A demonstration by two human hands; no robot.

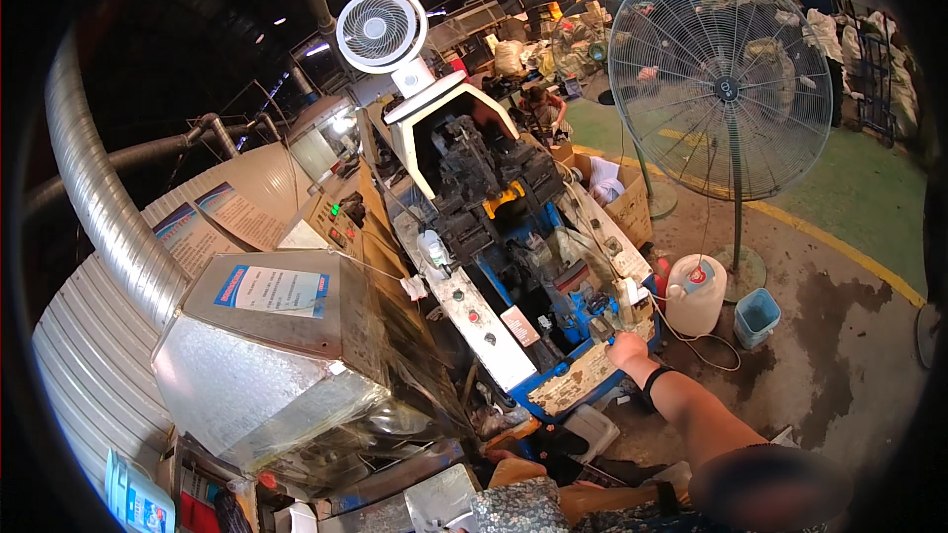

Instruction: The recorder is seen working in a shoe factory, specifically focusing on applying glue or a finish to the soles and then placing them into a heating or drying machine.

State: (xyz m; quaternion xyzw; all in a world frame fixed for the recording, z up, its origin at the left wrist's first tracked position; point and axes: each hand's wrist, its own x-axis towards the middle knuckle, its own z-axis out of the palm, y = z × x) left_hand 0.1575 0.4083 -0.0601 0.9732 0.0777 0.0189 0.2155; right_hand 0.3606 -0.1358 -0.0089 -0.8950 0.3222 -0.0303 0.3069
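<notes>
My right arm reaches in from the lower right, with a dark band at the wrist. My right hand point(627, 348) is at the front right corner of a blue and white machine point(510, 355). Its fingers look curled in beside small blue metal parts point(592, 321); what they hold, if anything, is too small to make out. A dark, greasy mechanism point(484, 168) with a yellow piece point(504, 199) fills the machine's middle. On its left panel are a red button point(473, 317) and a clear plastic bottle point(433, 249). My left hand does not show plainly.
A large standing fan point(726, 89) is at the right, near a white jug point(695, 296) and a blue bucket point(756, 318). A smaller white fan point(377, 30) tops the machine. A metal hood point(267, 365) stands left. Another person point(543, 109) sits beyond the machine.
</notes>
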